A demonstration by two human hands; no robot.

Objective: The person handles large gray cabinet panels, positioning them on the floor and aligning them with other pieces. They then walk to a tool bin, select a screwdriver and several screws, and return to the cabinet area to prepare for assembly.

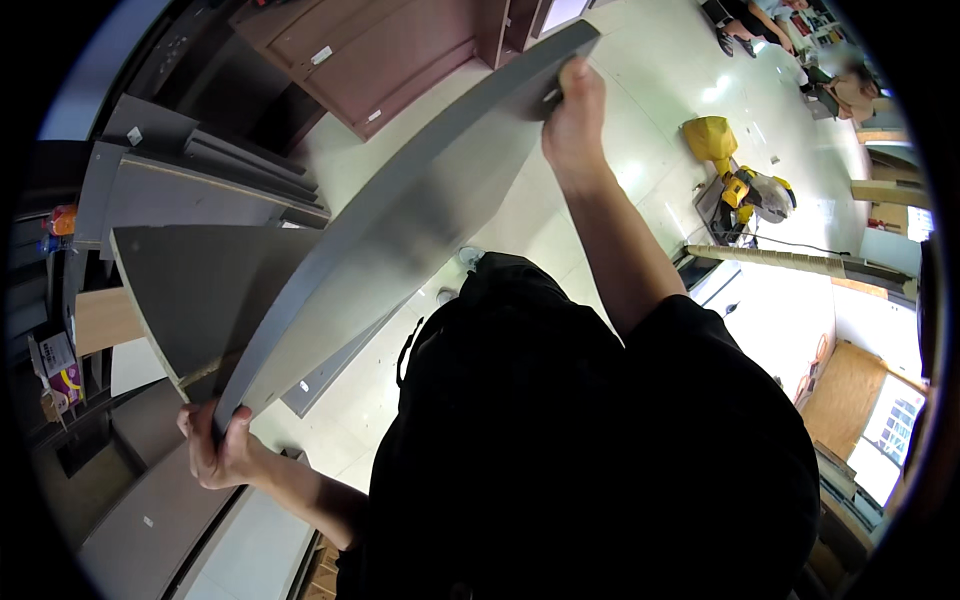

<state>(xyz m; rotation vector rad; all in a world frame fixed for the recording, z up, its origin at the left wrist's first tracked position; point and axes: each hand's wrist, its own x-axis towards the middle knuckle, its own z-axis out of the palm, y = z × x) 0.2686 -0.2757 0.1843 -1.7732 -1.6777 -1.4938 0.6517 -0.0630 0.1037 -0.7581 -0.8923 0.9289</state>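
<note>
Smooth grey board (pixel 420 220), glossy floor (pixel 640 110)

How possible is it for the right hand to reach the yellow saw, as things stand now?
Probably not: the right hand is gripping the upper end of the grey panel, and the yellow saw appears well away on the floor, off to the right.
</note>
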